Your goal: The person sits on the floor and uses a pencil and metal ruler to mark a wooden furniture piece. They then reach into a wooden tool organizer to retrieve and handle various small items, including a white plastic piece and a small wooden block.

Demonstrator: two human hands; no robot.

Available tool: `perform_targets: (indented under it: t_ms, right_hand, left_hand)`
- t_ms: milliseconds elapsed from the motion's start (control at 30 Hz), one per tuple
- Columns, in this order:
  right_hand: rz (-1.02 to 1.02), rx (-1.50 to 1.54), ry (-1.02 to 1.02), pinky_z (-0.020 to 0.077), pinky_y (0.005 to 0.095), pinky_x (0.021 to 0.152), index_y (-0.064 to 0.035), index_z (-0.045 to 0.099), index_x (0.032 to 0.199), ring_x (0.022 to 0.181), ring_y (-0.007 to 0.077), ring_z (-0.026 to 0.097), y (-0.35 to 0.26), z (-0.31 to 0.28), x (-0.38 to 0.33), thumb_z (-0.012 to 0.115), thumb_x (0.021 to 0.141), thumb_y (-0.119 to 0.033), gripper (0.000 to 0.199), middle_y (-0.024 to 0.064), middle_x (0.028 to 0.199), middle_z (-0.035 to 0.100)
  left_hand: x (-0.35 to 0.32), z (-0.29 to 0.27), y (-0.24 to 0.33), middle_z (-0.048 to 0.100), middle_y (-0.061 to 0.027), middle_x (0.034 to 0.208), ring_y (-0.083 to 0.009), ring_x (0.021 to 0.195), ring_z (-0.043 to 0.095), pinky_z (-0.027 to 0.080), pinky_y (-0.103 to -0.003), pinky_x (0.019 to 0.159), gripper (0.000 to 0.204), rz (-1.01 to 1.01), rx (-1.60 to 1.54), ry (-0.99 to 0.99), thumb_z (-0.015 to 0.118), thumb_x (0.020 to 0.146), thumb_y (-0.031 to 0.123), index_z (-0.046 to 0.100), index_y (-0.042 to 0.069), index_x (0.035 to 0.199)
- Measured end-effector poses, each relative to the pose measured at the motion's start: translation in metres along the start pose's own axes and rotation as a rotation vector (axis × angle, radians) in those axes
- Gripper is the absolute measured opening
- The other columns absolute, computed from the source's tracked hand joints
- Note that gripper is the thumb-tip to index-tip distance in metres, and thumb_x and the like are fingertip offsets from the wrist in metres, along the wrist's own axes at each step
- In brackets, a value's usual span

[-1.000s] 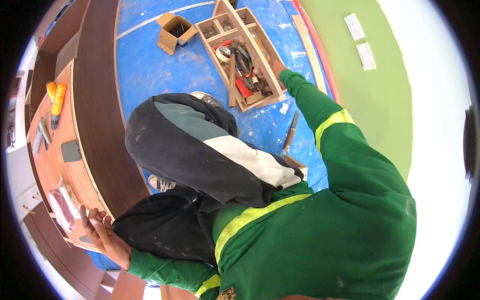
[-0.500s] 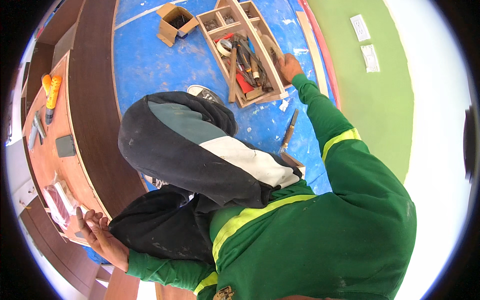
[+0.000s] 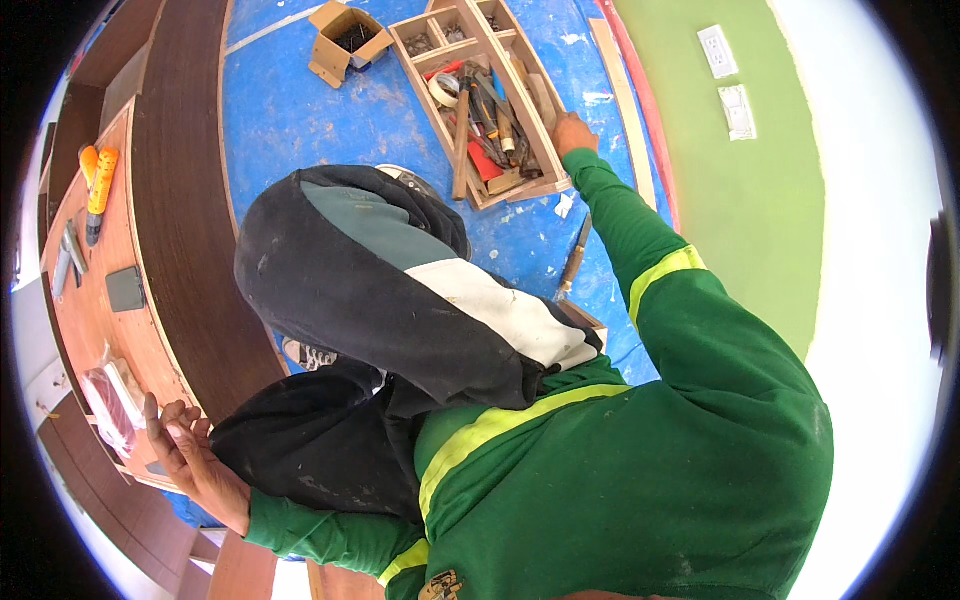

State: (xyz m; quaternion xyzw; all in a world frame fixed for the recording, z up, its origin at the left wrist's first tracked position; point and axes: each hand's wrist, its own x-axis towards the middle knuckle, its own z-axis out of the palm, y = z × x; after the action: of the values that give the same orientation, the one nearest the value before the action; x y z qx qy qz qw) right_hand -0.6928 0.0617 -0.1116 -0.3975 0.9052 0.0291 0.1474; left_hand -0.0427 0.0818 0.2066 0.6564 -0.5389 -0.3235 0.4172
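Note:
At its right side wall, my right hand [image 3: 575, 136] reaches to a wooden toolbox [image 3: 563, 187] standing on the blue floor cover. Its fingertips are hidden, so what they hold cannot be seen. Close by, a flat greyish-tan piece [image 3: 541, 103] leans in the right compartment. The middle compartment holds a hammer [image 3: 462, 140], a roll of tape [image 3: 443, 90] and several handled tools. Lower left, my left hand [image 3: 195, 462] is raised beside my bent knee, open, with its fingers apart and nothing in them.
A cardboard box [image 3: 326, 57] of dark screws or nails sits left of the toolbox. A tool with a wooden handle [image 3: 574, 268] lies on the blue floor cover [image 3: 300, 130]. An orange-yellow tool [image 3: 99, 190] and a dark square [image 3: 126, 289] rest on the wooden surface at left.
My right hand has shifted slightly up and left along the toolbox wall. The flat piece in the right compartment has changed position. My left hand has moved slightly left, still open.

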Motion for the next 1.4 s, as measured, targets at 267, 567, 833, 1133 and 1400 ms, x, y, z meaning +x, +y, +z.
perform_targets:
  t_ms: [267,567,833,1133,1400]
  right_hand:
    - [-0.271,0.443,0.475,0.0581,0.0537,0.091,-0.0006,0.071,0.117,0.109,0.0455,0.072,-0.015,-0.054,-0.029,0.065,0.103,-0.036,0.039,0.0259,0.116,0.073]
    - [-0.173,0.418,0.212,0.0582,0.0519,0.094,0.0010,0.071,0.116,0.105,0.0469,0.073,-0.137,0.048,-0.082,0.078,0.094,-0.048,0.054,0.0320,0.104,0.074]
    - [0.002,0.423,-0.046,0.0538,0.0530,0.107,0.0095,0.062,0.128,0.122,0.0495,0.066,-0.107,0.031,-0.056,0.075,0.089,-0.015,0.048,0.0375,0.126,0.067]
    - [-0.169,0.095,0.124,0.0500,0.0570,0.110,0.0045,0.050,0.145,0.139,0.0455,0.054,-0.096,0.051,-0.081,0.057,0.104,-0.015,0.046,0.0292,0.145,0.054]
    - [-0.386,0.199,0.013,0.0556,0.0589,0.101,-0.0036,0.060,0.139,0.113,0.0501,0.070,-0.145,0.039,-0.002,0.063,0.103,-0.022,0.041,0.0306,0.125,0.069]
  left_hand:
    - [-0.004,0.008,0.009,0.069,-0.0058,0.117,-0.0154,0.107,0.066,0.054,-0.030,0.093,0.056,0.024,0.102,-0.004,0.062,0.112,0.040,0.056,0.007,0.155]
    - [0.010,0.010,-0.001,0.069,-0.0052,0.116,-0.0128,0.101,0.064,0.051,-0.028,0.089,0.054,0.014,0.084,0.009,0.064,0.111,0.039,0.057,0.006,0.154]
    - [-0.006,0.012,0.009,0.070,-0.0066,0.113,-0.0145,0.101,0.064,0.051,-0.029,0.089,0.051,0.095,0.117,-0.005,0.062,0.113,0.033,0.057,0.003,0.154]
    - [-0.004,-0.001,-0.004,0.069,-0.0051,0.111,-0.0142,0.099,0.063,0.050,-0.030,0.087,0.054,0.088,0.145,-0.014,0.063,0.112,0.036,0.057,0.003,0.154]
    - [-0.005,-0.003,-0.002,0.070,-0.0059,0.114,-0.0140,0.101,0.064,0.052,-0.030,0.088,0.055,0.044,0.153,0.003,0.064,0.111,0.038,0.056,0.005,0.155]
